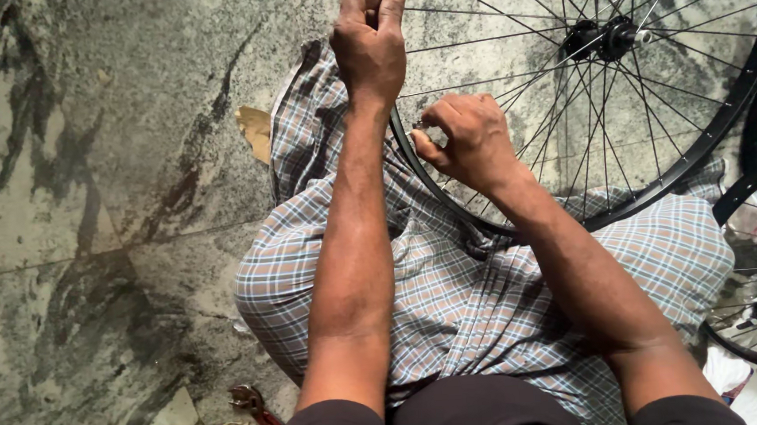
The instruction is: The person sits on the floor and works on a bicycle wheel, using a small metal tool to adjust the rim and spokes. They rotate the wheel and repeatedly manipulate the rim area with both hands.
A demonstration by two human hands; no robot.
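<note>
My left hand (pixel 371 49) is closed tight on the black bicycle wheel rim (pixel 404 140) above my lap, my right hand (pixel 471 139) pinches a small tool (pixel 420 128) at it, which I think may slip off.

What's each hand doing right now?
Left hand: closed, gripping the wheel rim.
Right hand: closed at the rim, pinching something small; what, cannot be told.
</note>
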